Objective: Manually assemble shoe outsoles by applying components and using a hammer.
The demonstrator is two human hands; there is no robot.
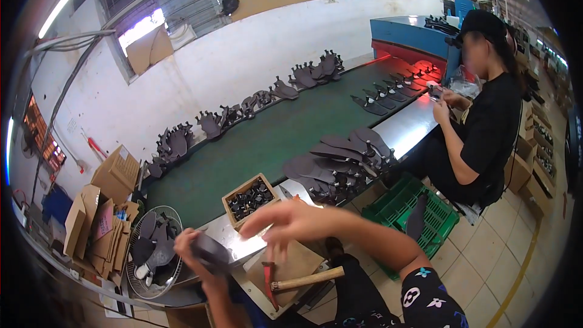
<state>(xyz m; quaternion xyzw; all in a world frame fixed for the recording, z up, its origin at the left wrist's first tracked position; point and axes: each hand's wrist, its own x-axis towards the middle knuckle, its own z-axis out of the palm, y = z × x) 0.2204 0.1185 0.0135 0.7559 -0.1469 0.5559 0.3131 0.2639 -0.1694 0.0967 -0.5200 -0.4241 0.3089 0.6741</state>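
In the head view, the left hand [193, 254] has its fingers closed around a dark sole-shaped piece [211, 251], held over the near edge of the bench, while the right hand [291, 222] reaches across beside it with loosely parted fingers and nothing visible in them, though both are blurred. The work looks partway along. Along the wall side of the green belt [243, 152] stand many dark pieces with upright black knobs [209, 124], which seem to be fitted; another group of pieces [379, 100] lies at the far end near a co-worker [492, 115]. A large heap of pieces [328, 167] on the bench edge and a wooden box [242, 186] well stocked with small black parts [252, 199] suggest plenty is left. The held piece is too smeared to tell whether it has its knobs. A hammer [310, 278] lies unheld across the board [303, 258].
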